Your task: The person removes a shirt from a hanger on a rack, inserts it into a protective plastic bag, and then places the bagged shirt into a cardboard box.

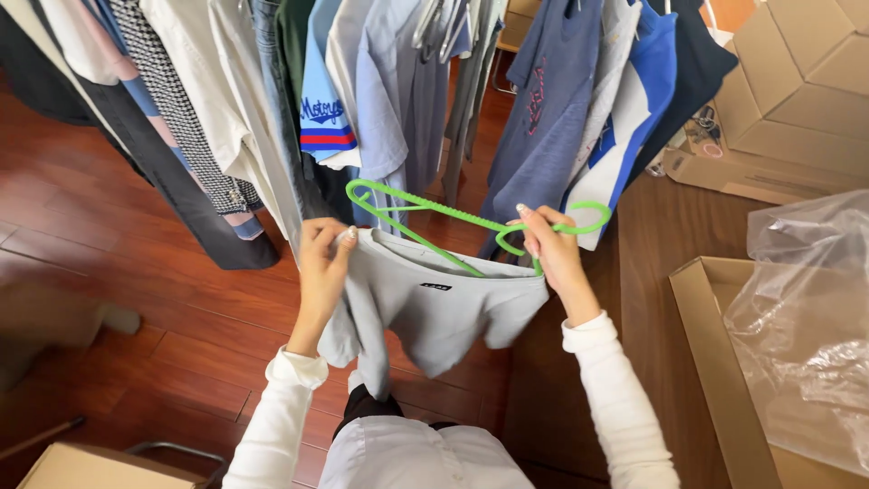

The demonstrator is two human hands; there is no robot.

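Partly hangered, crumpled pale-grey garment (434,303)

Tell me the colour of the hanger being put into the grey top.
Bright green hanger, seen best in the head view.

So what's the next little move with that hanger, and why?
Probably slide the green hanger further into the grey top's neck. The right hand grips the hanger near its hook, the left hand pinches the top's edge, and most of the hanger is outside the fabric, near the hanging clothes.
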